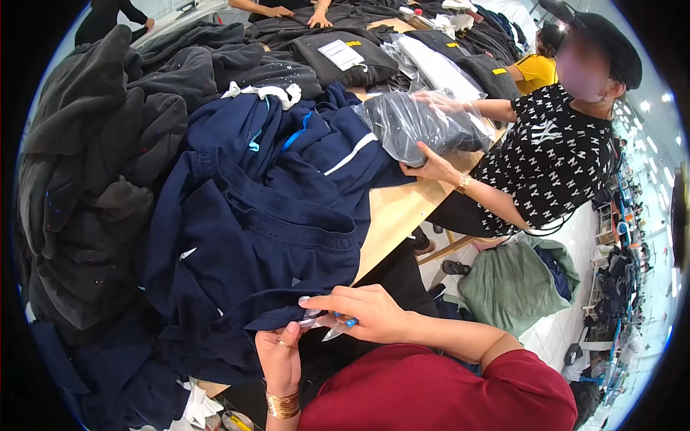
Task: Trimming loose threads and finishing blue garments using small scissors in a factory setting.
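Navy trousers [244, 215] with an elastic waistband lie in front of me, spread over the pile. At their near edge, my left hand [279, 359] is closed, thumb and fingers pinching the navy cloth beside a pale label-like strip [310, 316]. My right hand [370, 312] is closed too. Its index fingertip presses the same edge of cloth, while its curled fingers hold a small tool with a blue end [351, 322]. Most of that tool is hidden by the fingers. A clear or whitish piece [333, 332] sticks out below the right hand.
Dark fleece garments [86, 172] heap up at the left. Across the wooden table [395, 215], a co-worker handles a dark garment in a clear plastic bag [413, 129]. Folded black garments [345, 57] lie at the back, near another person's hands. A green sack [514, 287] stands on the floor.
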### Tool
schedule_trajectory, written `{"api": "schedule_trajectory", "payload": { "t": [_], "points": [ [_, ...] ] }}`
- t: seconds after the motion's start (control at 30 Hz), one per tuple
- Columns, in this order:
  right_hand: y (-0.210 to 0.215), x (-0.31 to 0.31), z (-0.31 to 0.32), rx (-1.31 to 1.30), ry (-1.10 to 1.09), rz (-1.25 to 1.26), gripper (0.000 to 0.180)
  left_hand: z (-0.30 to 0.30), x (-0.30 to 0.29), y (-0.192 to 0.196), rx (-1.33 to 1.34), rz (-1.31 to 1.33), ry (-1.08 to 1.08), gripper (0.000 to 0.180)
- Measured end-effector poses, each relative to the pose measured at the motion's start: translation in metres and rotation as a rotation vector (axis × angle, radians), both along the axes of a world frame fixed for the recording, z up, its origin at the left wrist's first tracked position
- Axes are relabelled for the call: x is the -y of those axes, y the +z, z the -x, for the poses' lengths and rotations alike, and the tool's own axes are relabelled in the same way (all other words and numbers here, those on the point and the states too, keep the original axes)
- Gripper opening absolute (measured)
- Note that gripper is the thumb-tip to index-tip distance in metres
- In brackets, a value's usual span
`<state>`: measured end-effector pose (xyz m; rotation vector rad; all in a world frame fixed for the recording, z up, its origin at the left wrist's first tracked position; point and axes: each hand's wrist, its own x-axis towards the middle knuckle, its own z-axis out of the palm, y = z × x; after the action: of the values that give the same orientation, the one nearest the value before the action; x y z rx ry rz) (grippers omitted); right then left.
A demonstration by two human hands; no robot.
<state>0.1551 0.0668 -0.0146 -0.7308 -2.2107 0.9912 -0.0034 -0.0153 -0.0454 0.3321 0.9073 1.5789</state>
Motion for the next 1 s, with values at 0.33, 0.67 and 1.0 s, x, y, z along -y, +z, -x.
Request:
{"api": "schedule_trajectory", "payload": {
  "t": [0.33, 0.67, 1.0],
  "points": [
    [0.0, -0.006, 0.007, 0.046, -0.044, -0.07, 0.031, -0.004, -0.003, -0.009, -0.241, 0.027, 0.035, 0.018],
    [-0.002, -0.005, 0.007, 0.051, -0.058, -0.102, 0.021, -0.004, -0.001, -0.013, -0.356, 0.016, -0.019, 0.019],
    [-0.005, -0.003, 0.01, 0.064, -0.057, 0.02, 0.026, -0.006, -0.004, -0.016, -0.323, 0.019, -0.044, 0.019]
  ]
}}
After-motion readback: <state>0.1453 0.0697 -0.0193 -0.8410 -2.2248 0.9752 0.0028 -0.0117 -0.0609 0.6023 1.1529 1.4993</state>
